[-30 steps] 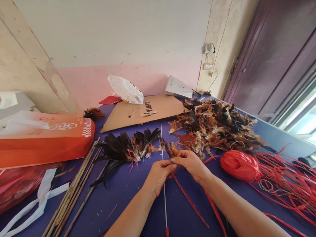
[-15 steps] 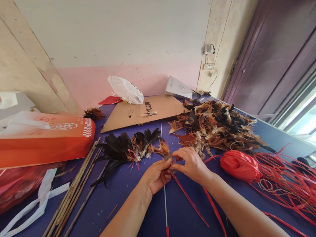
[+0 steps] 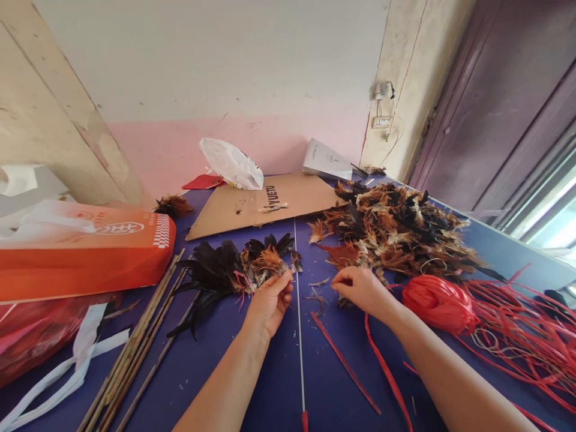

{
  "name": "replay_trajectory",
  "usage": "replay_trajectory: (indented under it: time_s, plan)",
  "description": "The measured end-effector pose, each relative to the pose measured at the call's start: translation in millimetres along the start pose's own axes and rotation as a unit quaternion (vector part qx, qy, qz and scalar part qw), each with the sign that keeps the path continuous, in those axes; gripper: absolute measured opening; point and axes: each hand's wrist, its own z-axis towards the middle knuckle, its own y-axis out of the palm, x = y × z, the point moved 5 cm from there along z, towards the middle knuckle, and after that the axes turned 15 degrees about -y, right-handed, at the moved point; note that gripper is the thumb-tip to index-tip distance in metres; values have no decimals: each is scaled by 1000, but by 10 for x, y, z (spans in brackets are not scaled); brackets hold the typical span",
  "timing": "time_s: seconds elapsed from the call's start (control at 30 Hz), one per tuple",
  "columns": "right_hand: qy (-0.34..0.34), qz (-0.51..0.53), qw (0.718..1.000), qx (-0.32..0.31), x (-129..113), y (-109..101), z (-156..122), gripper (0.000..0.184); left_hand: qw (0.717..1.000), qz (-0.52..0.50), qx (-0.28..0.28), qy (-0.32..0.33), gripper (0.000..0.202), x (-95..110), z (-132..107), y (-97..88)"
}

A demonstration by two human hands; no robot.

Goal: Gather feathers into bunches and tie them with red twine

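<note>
My left hand (image 3: 269,300) is closed on a small tied bundle of brown feathers (image 3: 269,262) and sets it against the row of black and brown feather bundles (image 3: 220,273) on the blue table (image 3: 279,384). My right hand (image 3: 360,288) lies a little to the right with its fingers curled in a pinch at the near edge of the big loose feather pile (image 3: 396,231); what it pinches is too small to make out. A few stray feathers (image 3: 317,294) and red plastic strips (image 3: 344,363) lie between and below my hands.
A ball of red plastic twine (image 3: 438,303) with loose strands (image 3: 526,336) sits at the right. Several thin sticks (image 3: 139,348) lie at the left by an orange box (image 3: 85,246). Flat cardboard (image 3: 265,201), a white bag (image 3: 231,163) and white paper (image 3: 324,159) lie by the wall.
My hands have parted. The left one carried the brown feather bundle left and up to the row of bundles; the right one moved right toward the loose feather pile.
</note>
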Motion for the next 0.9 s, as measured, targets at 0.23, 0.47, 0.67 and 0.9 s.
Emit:
replay_trajectory:
  time_s: [0.23, 0.47, 0.67, 0.9]
  plan:
    - [-53, -117, 990, -66, -146, 293, -34, 11, 996, 67, 19, 48, 21, -4, -48, 57]
    - [-37, -176, 984, -11, -215, 420, 20, 22, 990, 118, 27, 73, 21, -34, -55, 83]
    - [-20, -70, 997, 14, -112, 490, 111, 10, 993, 113, 7, 36, 19, -122, -2, 71]
    - [145, 306, 918, 206, 150, 242, 81, 17, 994, 15, -41, -96, 22, -276, -1, 113]
